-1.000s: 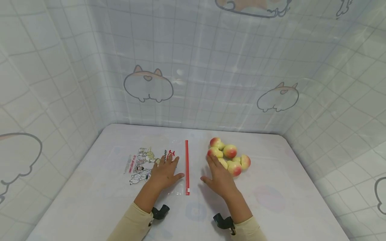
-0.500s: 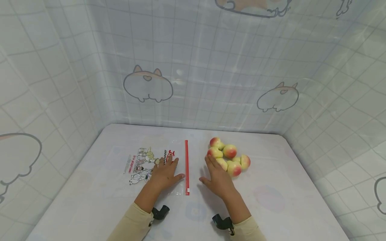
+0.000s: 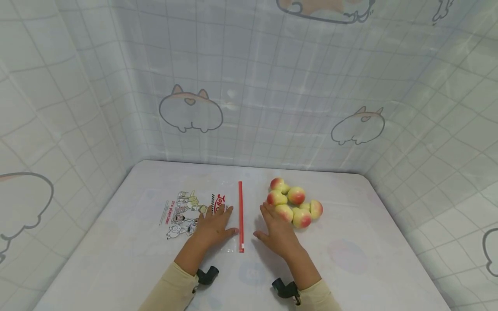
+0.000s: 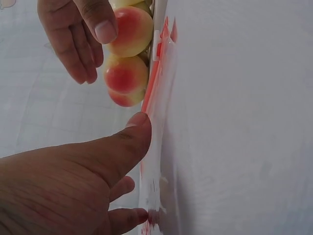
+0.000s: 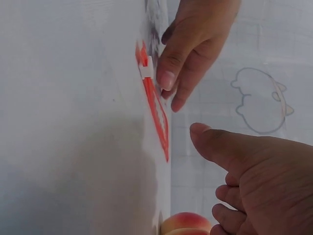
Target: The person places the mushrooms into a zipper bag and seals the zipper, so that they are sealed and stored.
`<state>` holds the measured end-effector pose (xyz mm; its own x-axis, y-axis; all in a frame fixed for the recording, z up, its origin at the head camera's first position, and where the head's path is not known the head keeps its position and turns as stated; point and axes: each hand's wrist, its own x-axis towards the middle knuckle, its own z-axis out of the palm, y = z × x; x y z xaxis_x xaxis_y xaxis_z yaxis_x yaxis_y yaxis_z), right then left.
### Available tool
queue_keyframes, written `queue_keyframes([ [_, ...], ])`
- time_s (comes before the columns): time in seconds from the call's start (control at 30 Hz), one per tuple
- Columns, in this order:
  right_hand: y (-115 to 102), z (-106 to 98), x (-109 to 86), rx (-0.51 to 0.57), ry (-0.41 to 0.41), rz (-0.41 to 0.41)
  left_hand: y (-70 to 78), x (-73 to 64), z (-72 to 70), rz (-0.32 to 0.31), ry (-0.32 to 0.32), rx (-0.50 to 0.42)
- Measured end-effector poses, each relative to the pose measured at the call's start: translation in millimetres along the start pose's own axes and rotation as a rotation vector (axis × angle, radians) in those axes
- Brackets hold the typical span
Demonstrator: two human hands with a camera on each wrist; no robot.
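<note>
A clear zip bag point(image 3: 183, 219) with cartoon animal prints and red lettering lies flat at the left of the table. Its red zip strip point(image 3: 241, 207) faces right, and a white slider point(image 5: 146, 68) sits near the strip's near end. My left hand point(image 3: 213, 229) is over the bag with fingers spread, fingertips at the red lettering and thumb close to the strip. Several yellow-and-red peaches point(image 3: 297, 195) lie bunched at the right. My right hand point(image 3: 281, 233) hovers beside them, fingers extended and holding nothing, its fingertips just left of the nearest peaches.
A white table point(image 3: 350, 276) lies under everything, its far edge against a pale tiled-pattern curtain point(image 3: 264, 108) with cartoon prints. Similar curtain hangs along both sides. Black wrist-worn cameras point(image 3: 285, 288) stick out below each hand.
My right hand has drifted left and slightly toward me, away from the peaches. The left hand shifts only slightly, uncovering more of the red lettering. Bag and peaches stay in place.
</note>
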<state>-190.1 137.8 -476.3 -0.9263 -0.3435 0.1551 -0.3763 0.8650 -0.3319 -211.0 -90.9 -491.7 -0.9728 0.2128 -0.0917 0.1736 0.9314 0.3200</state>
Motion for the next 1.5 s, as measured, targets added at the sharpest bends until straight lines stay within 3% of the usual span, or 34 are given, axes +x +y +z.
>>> queue_keyframes([
  [0.37, -1.2, 8.1, -1.0, 0.075, -0.053, 0.008, 1.9, -1.5, -0.6, 0.024, 0.026, 0.018],
  [0.83, 1.1, 14.0, -1.0, 0.048, -0.068, -0.001, 5.7, -2.9, -4.4, 0.016, 0.004, 0.009],
  [1.03, 4.1, 17.7, -0.8, 0.083, -0.096, 0.01, 3.7, -1.4, -4.3, 0.044, -0.014, 0.007],
  [1.23, 7.1, 22.1, -0.4, 0.112, -0.109, 0.011, 2.4, -1.6, -4.6, 0.034, -0.046, -0.03],
  [1.5, 9.2, 24.5, 0.8, 0.149, -0.115, -0.024, 2.3, 0.9, -4.4, 0.067, -0.039, 0.018],
])
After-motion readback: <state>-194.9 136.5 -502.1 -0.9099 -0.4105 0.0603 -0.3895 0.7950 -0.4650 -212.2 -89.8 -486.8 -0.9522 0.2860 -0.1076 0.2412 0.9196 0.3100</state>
